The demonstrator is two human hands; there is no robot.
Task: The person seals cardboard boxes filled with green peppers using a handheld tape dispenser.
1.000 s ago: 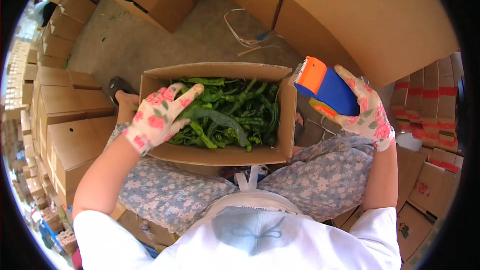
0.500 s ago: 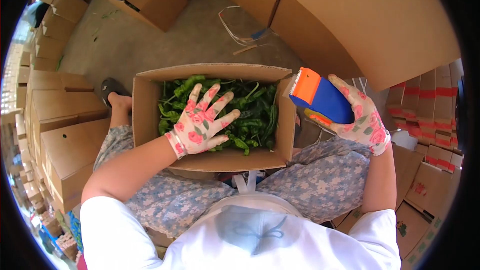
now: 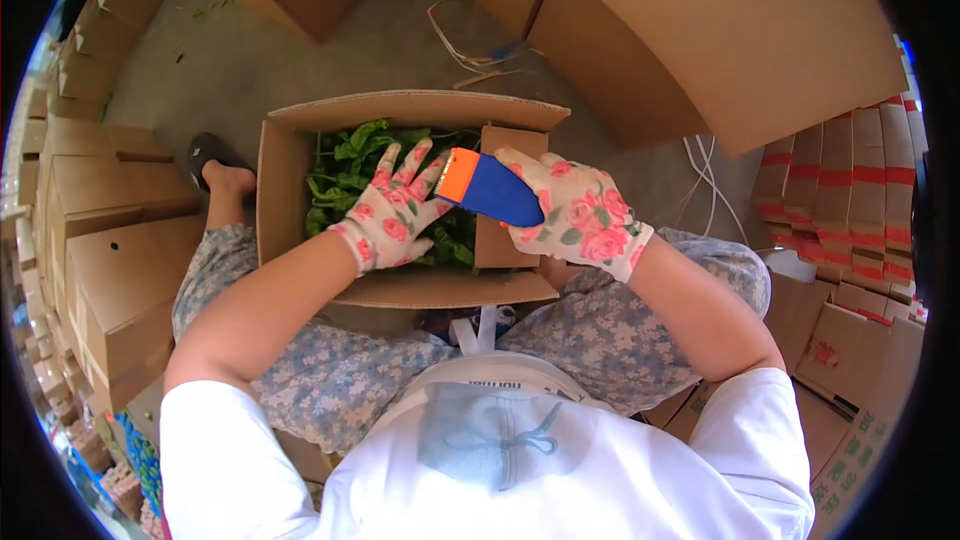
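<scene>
Right, my right fingers (image 3: pixel 528 166) were clamped on the tape dispenser (image 3: pixel 500 190) over the box (image 3: pixel 420 103) of peppers (image 3: pixel 352 148); my left fingers (image 3: pixel 384 169) spread near its teeth, where a slip could have nicked them.

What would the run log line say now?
floral-gloved left hand: fingers spread over long green peppers | floral-gloved right hand: holds blue-and-orange plastic tape dispenser | brown cardboard box: flap folded inward

carton-stacked (image 3: pixel 122 278) produce packing area
</scene>
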